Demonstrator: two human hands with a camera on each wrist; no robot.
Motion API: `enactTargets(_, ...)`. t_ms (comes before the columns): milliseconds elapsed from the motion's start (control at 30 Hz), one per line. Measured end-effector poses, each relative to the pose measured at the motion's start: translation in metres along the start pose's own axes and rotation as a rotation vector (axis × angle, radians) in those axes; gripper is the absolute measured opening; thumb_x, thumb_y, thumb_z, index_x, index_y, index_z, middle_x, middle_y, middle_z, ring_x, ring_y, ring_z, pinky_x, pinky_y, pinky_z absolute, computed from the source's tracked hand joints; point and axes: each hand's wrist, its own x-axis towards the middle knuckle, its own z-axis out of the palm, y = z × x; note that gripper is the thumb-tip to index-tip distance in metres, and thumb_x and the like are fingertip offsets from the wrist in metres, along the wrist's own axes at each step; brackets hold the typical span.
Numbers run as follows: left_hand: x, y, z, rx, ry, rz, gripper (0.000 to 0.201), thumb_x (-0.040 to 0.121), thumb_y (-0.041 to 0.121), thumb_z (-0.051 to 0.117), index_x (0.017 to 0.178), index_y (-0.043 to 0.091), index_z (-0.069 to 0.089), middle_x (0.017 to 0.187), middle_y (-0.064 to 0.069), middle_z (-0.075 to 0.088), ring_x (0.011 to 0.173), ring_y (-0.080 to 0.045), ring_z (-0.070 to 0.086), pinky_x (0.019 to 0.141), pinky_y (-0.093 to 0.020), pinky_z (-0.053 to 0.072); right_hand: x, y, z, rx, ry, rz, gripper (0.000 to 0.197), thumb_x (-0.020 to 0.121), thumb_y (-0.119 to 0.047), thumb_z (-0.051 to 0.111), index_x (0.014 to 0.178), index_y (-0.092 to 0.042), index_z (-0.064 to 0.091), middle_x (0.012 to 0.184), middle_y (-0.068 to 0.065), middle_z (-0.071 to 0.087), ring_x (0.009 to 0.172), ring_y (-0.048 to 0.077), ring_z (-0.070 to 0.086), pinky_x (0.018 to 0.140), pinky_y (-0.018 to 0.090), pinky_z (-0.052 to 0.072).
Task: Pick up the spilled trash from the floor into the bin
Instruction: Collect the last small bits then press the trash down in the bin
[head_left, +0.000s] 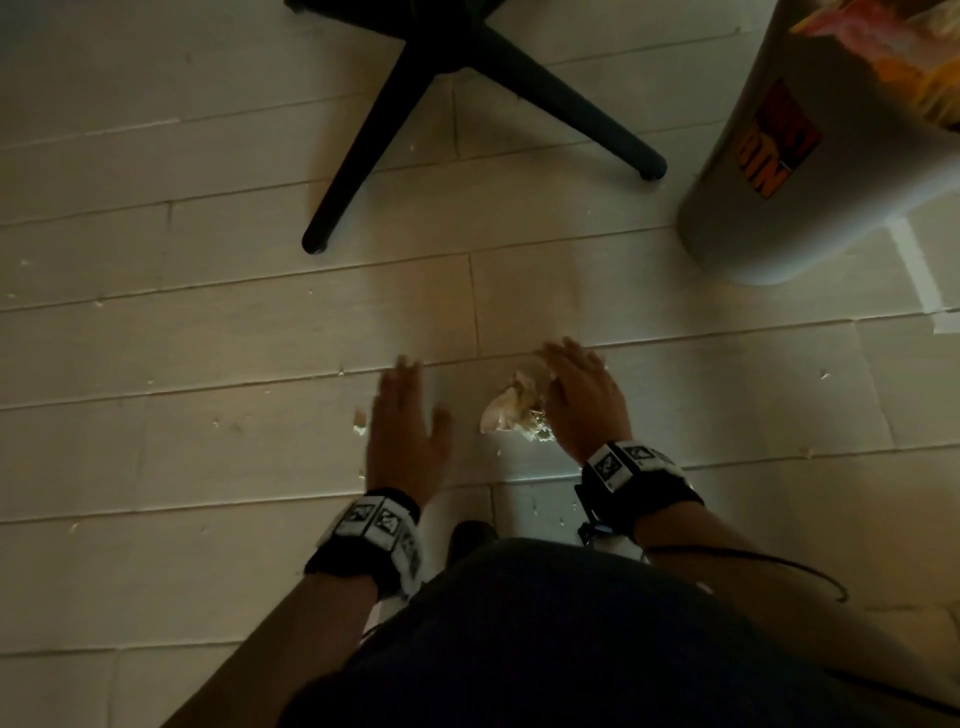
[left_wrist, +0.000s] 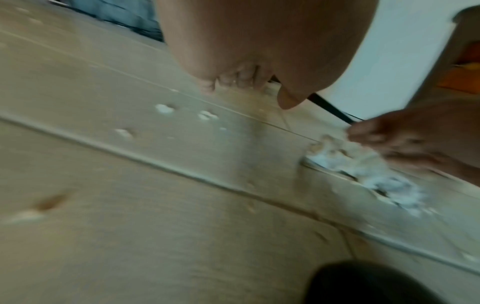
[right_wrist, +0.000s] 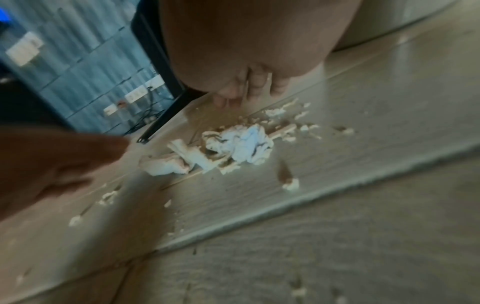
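Observation:
A crumpled white tissue wad with torn scraps (head_left: 511, 405) lies on the pale plank floor between my hands. My right hand (head_left: 576, 395) arches just right of and over it, fingers relaxed, tips down on the floor past the wad (right_wrist: 241, 146). It holds nothing. My left hand (head_left: 402, 410) hovers flat to the wad's left, fingers straight, palm down. Small white crumbs (head_left: 359, 421) lie beside the left hand, and more (right_wrist: 291, 184) are scattered around the wad. The grey bin (head_left: 779, 208) stands at the far right, with colourful wrappers (head_left: 909, 62) inside.
A black chair base (head_left: 374, 135) spreads its legs across the floor ahead of my hands. My dark-trousered knee (head_left: 571, 623) and a dark shoe (head_left: 467, 535) are close below. White tape strips (head_left: 914, 265) mark the floor by the bin.

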Motion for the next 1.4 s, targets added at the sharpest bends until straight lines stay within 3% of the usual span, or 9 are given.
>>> enactTargets(167, -0.015, -0.025, -0.010, 0.021, -0.070, -0.377, 0.071, 0.101, 0.045, 0.037, 0.156, 0.015, 0.004, 0.164, -0.010, -0.006, 0.151, -0.026, -0.006, 0.122, -0.041, 0.003, -0.013, 0.027, 0.015, -0.070, 0.150, 0.215, 0.048, 0.099, -0.027, 0.030, 0.144, -0.017, 0.042, 0.158, 0.007, 0.032, 0.150, 0.024, 0.020, 0.123, 0.048, 0.011)
enactTargets(367, -0.021, 0.021, 0.024, 0.132, -0.293, -0.026, 0.081, 0.093, 0.063, 0.011, 0.156, 0.014, 0.000, 0.163, -0.012, -0.007, 0.150, -0.028, -0.012, 0.122, -0.046, -0.001, -0.024, 0.021, 0.037, -0.186, -0.067, 0.105, 0.053, 0.100, -0.027, 0.020, 0.152, -0.019, 0.031, 0.163, 0.007, 0.021, 0.152, 0.025, 0.013, 0.124, 0.050, 0.007)
enactTargets(467, -0.023, 0.047, 0.039, 0.097, -0.379, 0.116, 0.078, 0.097, 0.055, 0.029, 0.155, 0.015, -0.003, 0.164, -0.006, -0.008, 0.150, -0.024, -0.014, 0.123, -0.046, 0.004, -0.031, 0.007, 0.034, -0.055, -0.075, 0.012, 0.048, 0.102, -0.022, 0.026, 0.146, -0.014, 0.042, 0.157, 0.006, 0.037, 0.146, 0.022, 0.030, 0.122, 0.046, 0.022)
enactTargets(633, -0.010, 0.078, 0.049, 0.053, -0.408, 0.230, 0.092, 0.093, 0.039, 0.057, 0.155, 0.018, -0.007, 0.164, -0.002, -0.008, 0.150, -0.020, -0.013, 0.123, -0.043, 0.006, -0.036, 0.020, 0.002, 0.119, 0.150, 0.203, 0.036, 0.102, -0.017, 0.040, 0.135, -0.015, 0.054, 0.148, 0.003, 0.048, 0.128, 0.024, 0.053, 0.105, 0.044, 0.047)
enactTargets(733, 0.009, 0.076, 0.044, 0.175, -0.424, 0.304, 0.101, 0.089, 0.055, 0.056, 0.154, 0.024, -0.015, 0.163, -0.003, -0.016, 0.149, -0.024, -0.017, 0.123, -0.045, 0.001, -0.031, 0.022, -0.007, 0.114, 0.281, 0.239, 0.034, 0.098, -0.010, 0.043, 0.126, -0.014, 0.061, 0.133, 0.007, 0.057, 0.121, 0.025, 0.052, 0.099, 0.046, 0.048)
enactTargets(900, 0.027, 0.062, 0.047, 0.378, -0.464, 0.443, 0.105, 0.082, 0.080, 0.036, 0.148, 0.028, -0.027, 0.159, -0.006, -0.027, 0.146, -0.028, -0.025, 0.121, -0.051, -0.002, -0.028, 0.030, -0.021, 0.089, 0.194, 0.447, 0.036, 0.094, -0.008, 0.046, 0.125, -0.018, 0.062, 0.131, 0.010, 0.053, 0.115, 0.032, 0.055, 0.095, 0.046, 0.048)
enactTargets(1133, 0.030, 0.070, 0.050, 0.422, -0.460, 0.582, 0.103, 0.080, 0.082, 0.026, 0.152, 0.025, -0.021, 0.161, -0.008, -0.023, 0.148, -0.031, -0.019, 0.120, -0.055, 0.002, -0.022, 0.013, -0.016, 0.193, 0.026, 0.477, 0.036, 0.093, -0.011, 0.047, 0.123, -0.018, 0.065, 0.125, 0.009, 0.061, 0.112, 0.028, 0.060, 0.091, 0.031, 0.045)
enactTargets(1267, 0.034, 0.065, 0.032, 0.280, -0.440, 0.508, 0.103, 0.082, 0.078, 0.038, 0.154, 0.026, -0.014, 0.163, -0.004, -0.016, 0.149, -0.027, -0.016, 0.121, -0.047, -0.002, -0.013, 0.009, -0.023, 0.242, 0.099, 0.512, 0.036, 0.092, -0.009, 0.047, 0.121, -0.017, 0.067, 0.125, 0.010, 0.062, 0.113, 0.028, 0.060, 0.088, 0.026, 0.041)
enactTargets(1400, 0.026, 0.059, 0.011, 0.219, -0.361, 0.312, 0.095, 0.079, 0.064, 0.064, 0.151, 0.029, 0.015, 0.157, -0.003, 0.020, 0.140, -0.030, 0.025, 0.107, -0.048, 0.037, -0.010, 0.015, -0.029, 0.205, 0.075, 0.574, 0.034, 0.091, -0.010, 0.048, 0.118, -0.016, 0.068, 0.128, 0.011, 0.061, 0.112, 0.028, 0.061, 0.090, 0.026, 0.042)
